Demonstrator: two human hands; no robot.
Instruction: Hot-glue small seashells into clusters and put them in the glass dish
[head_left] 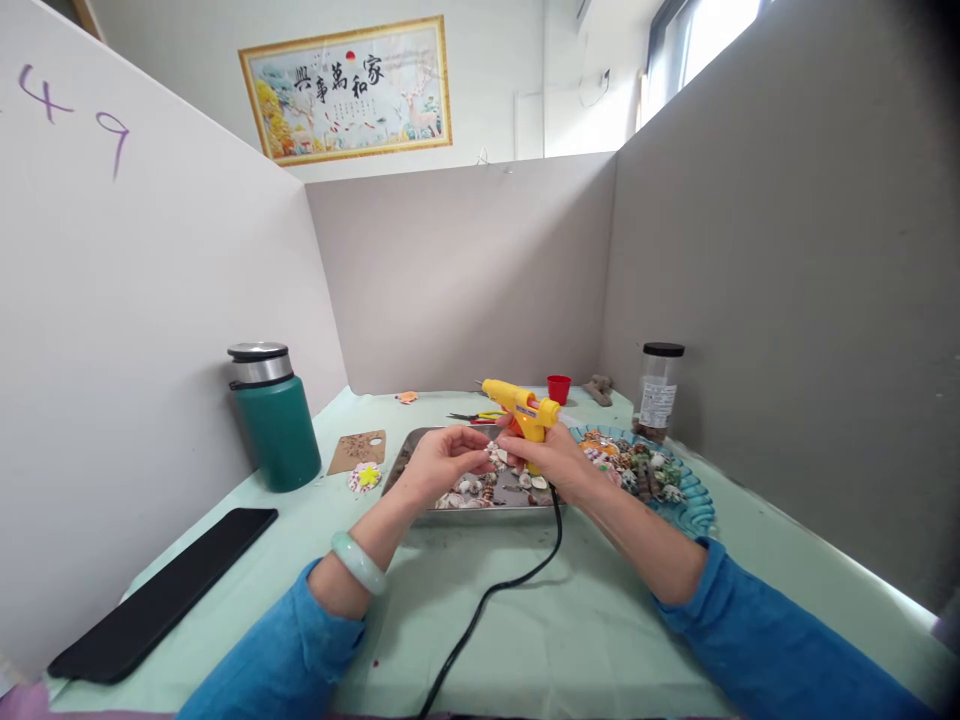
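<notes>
Blue sleeves [285, 650] flank a black cord [487, 600] running up the bench [570, 640] to a yellow glue gun [521, 405]. The right hand [559, 460] grips it at 12 o'clock over the metal tray [480, 513]. The left hand [439, 460] pinches what seems a small shell [495, 453] beneath its nozzle.

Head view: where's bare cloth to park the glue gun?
Bare: between the black slab and left sleeve; between the cord and right sleeve; right of the blue plate, along the partition. Crowded: metal tray and plate hold shells; scissors, red cup and jar line the back.
</notes>
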